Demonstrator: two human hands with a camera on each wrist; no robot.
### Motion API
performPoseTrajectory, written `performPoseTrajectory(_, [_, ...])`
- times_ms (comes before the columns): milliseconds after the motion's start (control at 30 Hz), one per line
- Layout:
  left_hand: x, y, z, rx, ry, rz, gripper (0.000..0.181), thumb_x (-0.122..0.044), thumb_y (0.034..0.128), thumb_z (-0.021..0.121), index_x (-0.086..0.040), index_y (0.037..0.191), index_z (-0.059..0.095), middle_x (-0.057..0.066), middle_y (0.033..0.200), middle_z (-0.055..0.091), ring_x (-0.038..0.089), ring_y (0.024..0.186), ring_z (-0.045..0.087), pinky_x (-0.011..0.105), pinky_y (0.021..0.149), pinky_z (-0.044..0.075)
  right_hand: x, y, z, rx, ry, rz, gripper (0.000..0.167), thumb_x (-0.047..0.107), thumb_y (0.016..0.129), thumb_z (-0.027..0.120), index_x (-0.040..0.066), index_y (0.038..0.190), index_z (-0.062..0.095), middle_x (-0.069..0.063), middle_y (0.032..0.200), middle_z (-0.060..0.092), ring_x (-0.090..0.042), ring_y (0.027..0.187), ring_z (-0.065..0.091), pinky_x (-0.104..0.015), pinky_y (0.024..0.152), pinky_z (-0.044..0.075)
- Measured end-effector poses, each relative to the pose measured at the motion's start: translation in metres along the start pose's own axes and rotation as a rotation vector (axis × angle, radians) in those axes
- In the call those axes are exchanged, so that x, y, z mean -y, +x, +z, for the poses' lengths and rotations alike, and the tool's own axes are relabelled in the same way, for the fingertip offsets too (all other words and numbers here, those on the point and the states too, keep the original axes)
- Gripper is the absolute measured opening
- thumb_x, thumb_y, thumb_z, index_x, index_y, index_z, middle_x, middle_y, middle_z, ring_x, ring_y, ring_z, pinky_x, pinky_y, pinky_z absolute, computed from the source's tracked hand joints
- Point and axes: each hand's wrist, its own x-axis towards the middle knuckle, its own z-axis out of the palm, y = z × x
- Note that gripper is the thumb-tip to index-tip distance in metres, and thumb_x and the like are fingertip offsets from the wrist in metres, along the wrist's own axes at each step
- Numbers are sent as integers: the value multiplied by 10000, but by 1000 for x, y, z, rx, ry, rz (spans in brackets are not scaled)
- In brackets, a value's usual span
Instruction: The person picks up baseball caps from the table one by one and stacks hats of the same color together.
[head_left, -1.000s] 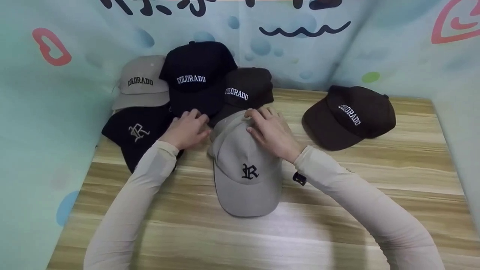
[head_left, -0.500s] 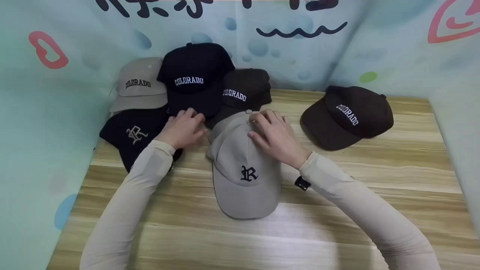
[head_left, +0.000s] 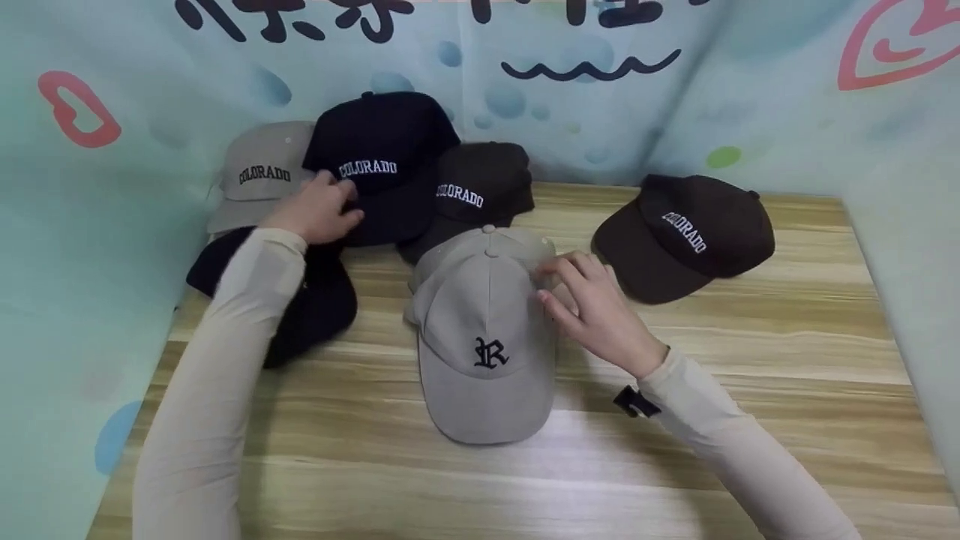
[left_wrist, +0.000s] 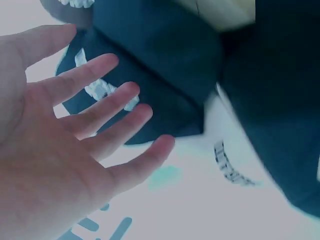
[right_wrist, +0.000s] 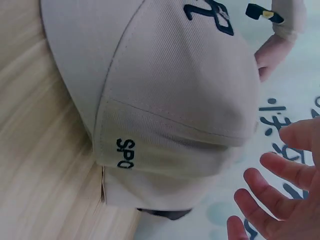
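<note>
A grey cap (head_left: pixel 487 322) with a black R lies brim forward in the middle of the table, on top of another light grey cap (head_left: pixel 442 251). My right hand (head_left: pixel 600 311) is at its right side, fingers spread and holding nothing; the right wrist view shows a gap between fingers and cap (right_wrist: pixel 175 75). My left hand (head_left: pixel 319 210) hovers over the brim area of a navy COLORADO cap (head_left: pixel 382 135), with palm and fingers open in the left wrist view. Below that arm lies a black cap (head_left: pixel 322 300), its R hidden by the sleeve.
A grey COLORADO cap (head_left: pixel 259 154) stands behind on the left, partly overlapped by the navy one. One dark brown COLORADO cap (head_left: pixel 487 169) sits behind the grey pair, another brown cap (head_left: pixel 690 232) at the right. Printed curtains (head_left: pixel 570 112) border the wooden table (head_left: pixel 615 465).
My left hand has moved up and left, from beside the grey caps to the navy cap. My right hand has come off the grey cap's crown toward the right.
</note>
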Motion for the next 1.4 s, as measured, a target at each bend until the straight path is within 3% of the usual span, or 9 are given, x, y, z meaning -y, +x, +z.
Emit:
performPoseTrajectory(167, [18,8,-19,21,-20,-35,423,-198,1001,437,127,1273,431,396,1244,402,546,1157,396,622,971,335,0,-18,-7,-21,16,20,198,128,935,617,61,1121,630,-70,1099,584,-273,1004,508,-433,814,362])
performPoseTrajectory(300, [31,16,-22,42,-44,-77,423,-197,1006,393,134,1268,414,390,1213,455,537,1130,438,592,970,352,1,-29,-11,-13,42,42,206,87,920,633,64,1125,626,-63,1110,585,-268,1021,507,-424,866,369])
performPoseTrajectory(400, [40,25,-20,29,-67,-109,428,-175,995,383,139,1286,393,412,1290,379,542,1145,423,599,969,347,1,-36,-13,-19,49,46,218,61,903,650,63,1120,623,-60,1103,585,-268,1028,506,-410,889,366])
performPoseTrajectory(567, [53,37,-19,-20,-78,-225,562,-151,981,391,136,1436,230,423,1438,161,573,1276,257,677,1018,220,1,-46,-14,-38,41,36,233,29,886,650,44,1116,621,-73,1100,581,-274,1042,503,-411,897,375])
performPoseTrajectory(700, [62,45,-17,-48,-76,-287,686,-148,972,428,115,1480,49,380,1487,99,552,1348,124,717,1022,126,-2,-56,-16,-62,46,47,230,20,887,635,34,1116,621,-80,1110,581,-272,1056,496,-416,905,379])
performPoseTrajectory(967, [76,61,-16,-32,-33,-328,699,-111,948,422,84,1493,30,341,1516,89,540,1358,125,763,988,56,-14,-70,-18,-98,43,107,264,-23,865,645,24,1123,620,-92,1112,579,-260,1058,491,-388,910,367])
performPoseTrajectory(1200, [88,66,-14,-58,1,-323,787,-104,913,492,50,1509,1,229,1575,-57,481,1404,-39,768,954,-90,-16,-75,-17,-123,48,120,275,-41,846,662,21,1111,624,-88,1099,589,-252,1060,505,-395,916,368])
performPoseTrajectory(1400, [91,63,-6,-85,30,-336,773,-97,898,515,39,1509,61,260,1542,119,535,1359,104,759,954,-114,-17,-78,-13,-137,24,88,279,-40,834,657,12,1106,623,-93,1066,593,-266,1037,528,-416,902,377])
